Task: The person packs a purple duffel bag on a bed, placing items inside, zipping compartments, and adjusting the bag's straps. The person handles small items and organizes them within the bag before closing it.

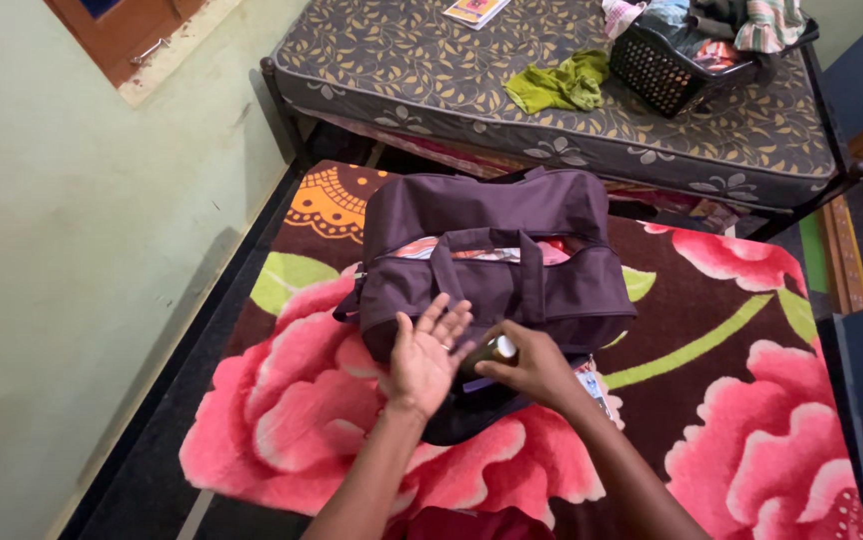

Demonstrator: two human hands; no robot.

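On a rug patterned with large pink flowers sits a dark purple duffel bag, its top zip partly open. Just in front of it, the right hand grips a small dark bottle with a pale cap. The left hand is spread wide, palm up, beside the bottle. Behind stands a bed holding a black laundry basket.

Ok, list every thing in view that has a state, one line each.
Duffel bag: on the floral rug, top zip open, contents showing.
Small bottle: held in the right hand, cap on.
Left hand: palm up, fingers spread, holding nothing.
Laundry basket: on the mattress, full of clothes.
Green cloth: crumpled, loose on the mattress.
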